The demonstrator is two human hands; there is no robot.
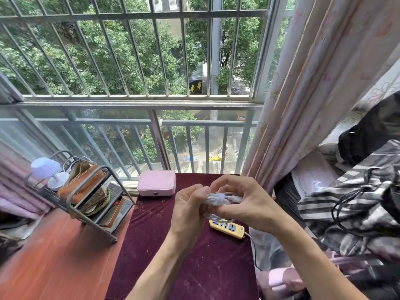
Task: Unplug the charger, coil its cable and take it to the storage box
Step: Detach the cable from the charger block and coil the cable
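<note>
Head view, cable: white cable [216, 200] gathered into a bundle, held in the air above the desk [151, 245], between both hands; a pale band appears to wrap its middle.
Head view, left hand: left hand [188, 213] closed around the near-left end of the bundle, fingers curled over the loops.
Head view, right hand: right hand [242, 202] closed on the other end, thumb and fingertips pinching near a small white plug end [234, 199].
Head view, charger body: not clearly made out; possibly hidden inside the hands.
Head view, power strip: yellow power strip [227, 228] lies on the desk just under the hands; nothing seems plugged into the visible sockets.
Head view, storage box: pink box [156, 182], lid shut, at the far edge of the desk; likely the destination.
Step in hand (judgement): securing the coil.
Technique: keep the left hand squeezing the loops while the right tucks the loose end under the band; avoid sharp bends at the plug.
Risk: a loose grip lets the loops spring open.
</note>
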